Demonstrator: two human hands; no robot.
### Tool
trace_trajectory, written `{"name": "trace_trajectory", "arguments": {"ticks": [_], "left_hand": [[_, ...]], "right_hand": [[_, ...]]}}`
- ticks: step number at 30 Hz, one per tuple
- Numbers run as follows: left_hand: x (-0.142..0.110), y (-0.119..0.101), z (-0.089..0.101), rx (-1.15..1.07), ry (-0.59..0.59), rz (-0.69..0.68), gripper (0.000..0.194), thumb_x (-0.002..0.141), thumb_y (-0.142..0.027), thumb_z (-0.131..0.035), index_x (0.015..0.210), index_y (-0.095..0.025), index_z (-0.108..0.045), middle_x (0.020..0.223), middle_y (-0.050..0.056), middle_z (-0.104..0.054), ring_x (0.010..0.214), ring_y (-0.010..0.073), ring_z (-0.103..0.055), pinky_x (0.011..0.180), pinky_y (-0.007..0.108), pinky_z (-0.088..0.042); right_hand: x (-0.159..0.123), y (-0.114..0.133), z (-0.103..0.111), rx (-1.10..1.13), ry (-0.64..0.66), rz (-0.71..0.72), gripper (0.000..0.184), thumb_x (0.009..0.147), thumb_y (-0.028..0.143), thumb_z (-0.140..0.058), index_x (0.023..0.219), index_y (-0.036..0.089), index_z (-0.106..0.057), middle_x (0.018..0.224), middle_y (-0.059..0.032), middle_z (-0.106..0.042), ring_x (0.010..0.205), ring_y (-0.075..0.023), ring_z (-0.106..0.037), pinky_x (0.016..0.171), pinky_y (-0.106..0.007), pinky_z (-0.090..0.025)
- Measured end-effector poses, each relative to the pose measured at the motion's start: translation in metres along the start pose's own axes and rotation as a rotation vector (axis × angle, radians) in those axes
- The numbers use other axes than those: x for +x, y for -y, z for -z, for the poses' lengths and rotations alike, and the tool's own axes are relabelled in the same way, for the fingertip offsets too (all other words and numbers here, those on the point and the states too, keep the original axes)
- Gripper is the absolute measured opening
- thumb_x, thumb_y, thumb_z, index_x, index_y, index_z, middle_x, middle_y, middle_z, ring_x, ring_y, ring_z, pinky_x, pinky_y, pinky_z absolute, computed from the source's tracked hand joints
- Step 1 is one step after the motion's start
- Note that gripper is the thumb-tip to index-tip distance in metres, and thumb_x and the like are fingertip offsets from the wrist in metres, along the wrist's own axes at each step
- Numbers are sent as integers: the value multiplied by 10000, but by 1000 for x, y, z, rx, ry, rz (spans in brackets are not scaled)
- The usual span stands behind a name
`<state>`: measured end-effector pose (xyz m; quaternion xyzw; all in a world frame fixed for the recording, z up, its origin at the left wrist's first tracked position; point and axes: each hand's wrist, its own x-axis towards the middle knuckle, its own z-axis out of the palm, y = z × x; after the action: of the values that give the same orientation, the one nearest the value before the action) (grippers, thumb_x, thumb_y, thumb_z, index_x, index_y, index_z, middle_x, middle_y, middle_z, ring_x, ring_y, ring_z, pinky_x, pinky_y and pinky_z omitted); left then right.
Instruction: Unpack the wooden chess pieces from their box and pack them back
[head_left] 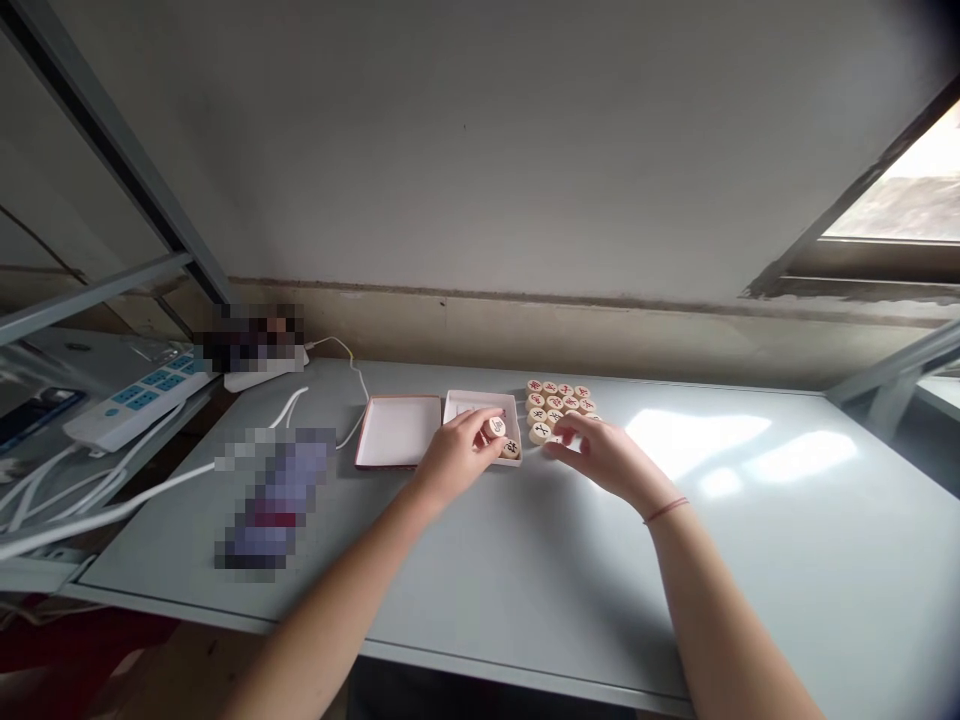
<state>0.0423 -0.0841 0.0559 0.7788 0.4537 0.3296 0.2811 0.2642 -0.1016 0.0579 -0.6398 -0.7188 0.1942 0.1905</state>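
My left hand [459,452] is closed in a pinch on a round wooden game piece [496,427], holding it over the near right corner of a small open white box [480,405]. Another piece [511,448] lies in that corner of the box. The box lid [397,432] lies flat just left of the box. My right hand [600,452] rests on the table with its fingers curled over the near edge of a group of several round wooden pieces [559,402] set out in rows right of the box; what its fingertips hold is hidden.
The grey table [525,570] stands against a wall. White cables [150,490] run across its left side to power strips [139,405]. A blurred object [274,495] lies at the near left. A metal frame rises at the left, and a window sits at the upper right.
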Motion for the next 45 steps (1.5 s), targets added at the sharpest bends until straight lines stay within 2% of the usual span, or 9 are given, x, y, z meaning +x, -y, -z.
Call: {"name": "trace_trajectory", "arguments": {"ticks": [3,7,10,18,21,26,30,35,45], "left_hand": [[-3,4,-7,99,21,-156,329,878,-292,-556,1200,-228,-566,926,43,-648,804,166,-622,799,298,-508],[-6,4,-12,174,49,-243,357,888,-234,-537,1244,-213,-534,928,56,-647,875,194,-629,805,313,-518],[-6,3,-12,201,49,-266,362,886,-211,-538,1248,-216,-531,934,56,-650,894,199,-635,825,325,-519],[-6,3,-11,207,28,-285,352,898,-245,-535,1249,-217,-523,999,60,-651,939,195,-632,843,319,-514],[-5,4,-11,225,-12,-293,332,897,-246,-523,1226,-206,-538,975,60,-655,924,193,-633,826,316,-516],[-2,7,-10,213,-106,-325,278,895,-210,-489,1162,-209,-568,872,25,-659,791,150,-631,778,288,-523],[-1,8,-8,218,-116,-324,258,881,-190,-498,1122,-197,-590,864,26,-666,775,150,-629,760,284,-523],[-2,9,-8,219,-74,-292,235,872,-173,-501,1072,-199,-623,888,31,-684,800,153,-641,749,270,-520],[-1,8,-4,230,14,-215,183,867,-192,-520,973,-213,-668,875,12,-687,756,135,-640,696,237,-497]], "right_hand": [[-4,25,-6,270,33,123,351,822,533,-522,962,212,-554,853,-37,-646,546,-107,-496,524,-250,-436],[-7,48,-14,362,44,205,313,844,510,-507,838,199,-535,763,-29,-626,576,-110,-485,525,-243,-426],[-7,49,-14,374,55,193,285,870,465,-468,809,197,-544,740,-27,-612,608,-120,-509,524,-244,-434],[-6,44,-12,494,76,166,273,841,406,-495,955,182,-602,843,-54,-637,734,-157,-604,612,-272,-513],[-5,36,-7,366,-10,105,277,789,343,-526,1018,201,-587,894,-51,-661,652,-138,-605,566,-261,-502],[-3,8,5,52,-166,4,190,761,344,-541,920,242,-562,963,-24,-679,549,-111,-577,560,-262,-466],[-2,-9,7,-86,-78,-106,167,761,399,-548,825,246,-567,848,-7,-688,543,-130,-574,546,-258,-434],[-2,-9,1,-158,65,-182,180,777,405,-528,848,250,-586,816,-19,-679,617,-160,-609,528,-242,-393],[0,-3,-2,-187,61,-208,190,803,354,-502,950,258,-572,864,-16,-682,641,-158,-590,548,-247,-364]]}}
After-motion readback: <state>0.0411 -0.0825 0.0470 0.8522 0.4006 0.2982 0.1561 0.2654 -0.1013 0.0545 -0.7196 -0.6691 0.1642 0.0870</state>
